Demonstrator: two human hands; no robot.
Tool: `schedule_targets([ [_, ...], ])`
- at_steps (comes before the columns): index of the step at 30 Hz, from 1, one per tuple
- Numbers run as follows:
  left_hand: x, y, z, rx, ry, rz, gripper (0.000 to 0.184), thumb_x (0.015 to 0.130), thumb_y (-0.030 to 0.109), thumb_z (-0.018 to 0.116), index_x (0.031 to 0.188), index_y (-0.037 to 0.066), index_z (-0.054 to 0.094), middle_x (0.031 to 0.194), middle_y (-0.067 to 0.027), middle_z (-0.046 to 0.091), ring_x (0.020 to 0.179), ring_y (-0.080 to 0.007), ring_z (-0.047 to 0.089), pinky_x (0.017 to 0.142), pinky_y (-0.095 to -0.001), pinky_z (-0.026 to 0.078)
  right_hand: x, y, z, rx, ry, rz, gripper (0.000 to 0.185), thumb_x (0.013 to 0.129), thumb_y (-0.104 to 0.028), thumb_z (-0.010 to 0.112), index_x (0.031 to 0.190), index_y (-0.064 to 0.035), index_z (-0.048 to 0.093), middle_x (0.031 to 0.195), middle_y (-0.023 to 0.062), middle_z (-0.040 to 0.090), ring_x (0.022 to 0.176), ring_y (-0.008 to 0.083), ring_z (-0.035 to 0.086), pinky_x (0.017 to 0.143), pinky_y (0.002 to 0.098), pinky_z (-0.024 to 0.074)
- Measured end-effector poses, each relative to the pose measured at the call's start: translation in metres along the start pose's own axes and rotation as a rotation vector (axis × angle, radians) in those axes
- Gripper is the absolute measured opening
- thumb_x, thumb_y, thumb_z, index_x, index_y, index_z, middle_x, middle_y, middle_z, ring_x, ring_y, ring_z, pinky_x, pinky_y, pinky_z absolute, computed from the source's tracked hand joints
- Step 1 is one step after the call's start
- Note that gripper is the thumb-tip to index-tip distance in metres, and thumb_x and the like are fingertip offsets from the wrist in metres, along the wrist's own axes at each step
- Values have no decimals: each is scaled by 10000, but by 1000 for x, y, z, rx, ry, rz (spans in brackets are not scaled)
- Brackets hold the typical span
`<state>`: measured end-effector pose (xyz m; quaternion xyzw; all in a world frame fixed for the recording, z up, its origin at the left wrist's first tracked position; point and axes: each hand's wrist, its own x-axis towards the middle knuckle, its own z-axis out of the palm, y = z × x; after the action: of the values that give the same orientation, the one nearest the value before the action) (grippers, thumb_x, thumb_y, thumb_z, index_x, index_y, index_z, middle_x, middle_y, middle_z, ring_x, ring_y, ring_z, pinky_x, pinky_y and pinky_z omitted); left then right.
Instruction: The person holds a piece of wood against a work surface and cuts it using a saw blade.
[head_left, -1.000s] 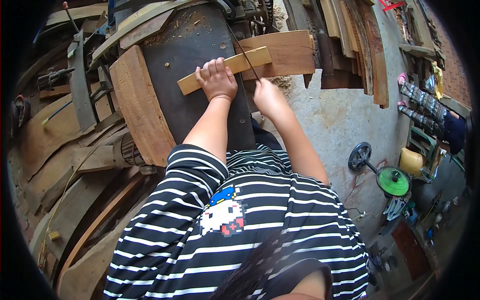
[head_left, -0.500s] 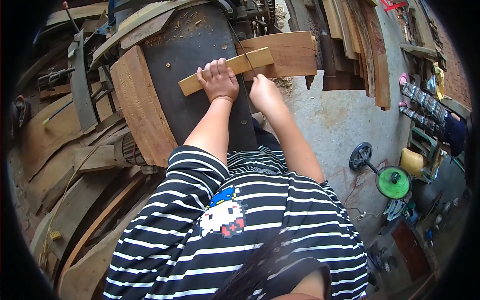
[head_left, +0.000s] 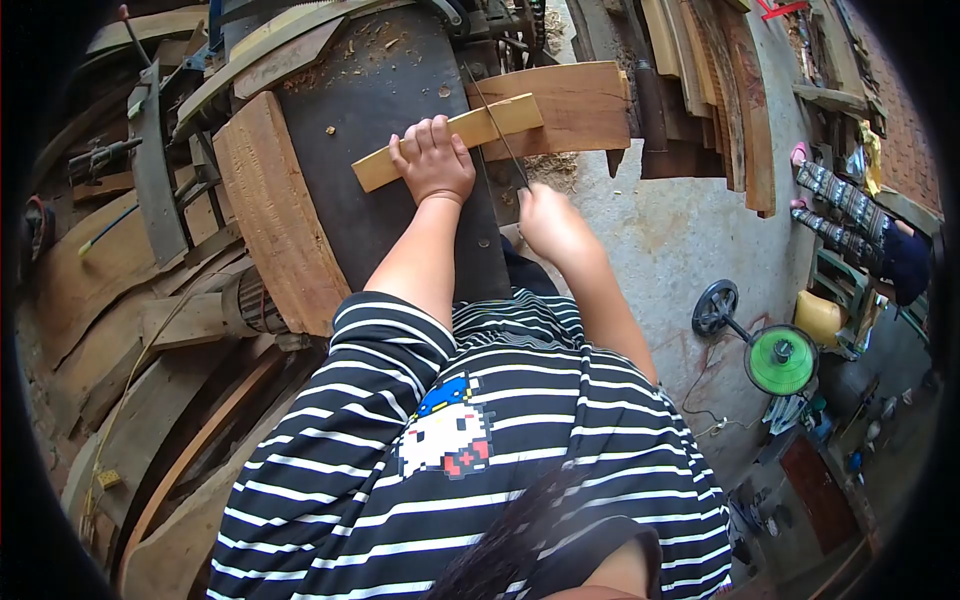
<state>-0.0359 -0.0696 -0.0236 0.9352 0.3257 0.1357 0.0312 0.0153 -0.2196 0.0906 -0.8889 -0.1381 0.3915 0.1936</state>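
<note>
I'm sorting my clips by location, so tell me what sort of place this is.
Probably a woodworking shop: boards are grouped together toward the right, wood chips lie scattered on the dark table, and the right hand holds a thin tool across a wooden strip.

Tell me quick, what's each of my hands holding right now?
Left hand: curled over the narrow wooden strip, holding it on the dark benchtop.
Right hand: closed on the near end of a thin saw-like blade.
</note>
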Motion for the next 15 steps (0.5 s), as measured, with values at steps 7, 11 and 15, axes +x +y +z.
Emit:
schedule_targets([
  [7,-1,1,1,-7,4,-5,339,873,291,451,1179,152,488,1169,-26,497,1180,-212,411,1090,-495,170,44,1,37,43,157,-63,328,967,-276,394,983,-9,585,895,294,637,888,460,617,791,525,495],
  [11,0,1,-2,-12,0,-9,341,872,294,453,1179,151,488,1163,-28,496,1181,-214,409,1089,-498,172,-16,34,39,93,120,-33,277,959,-248,425,961,-16,577,842,313,623,845,489,602,759,559,481],
  [15,0,0,-2,-4,-8,-8,344,867,294,457,1177,150,493,1167,-29,499,1181,-216,410,1089,-499,174,-47,40,20,88,56,11,266,955,-230,434,948,-5,578,843,322,617,847,494,596,758,557,477],
])
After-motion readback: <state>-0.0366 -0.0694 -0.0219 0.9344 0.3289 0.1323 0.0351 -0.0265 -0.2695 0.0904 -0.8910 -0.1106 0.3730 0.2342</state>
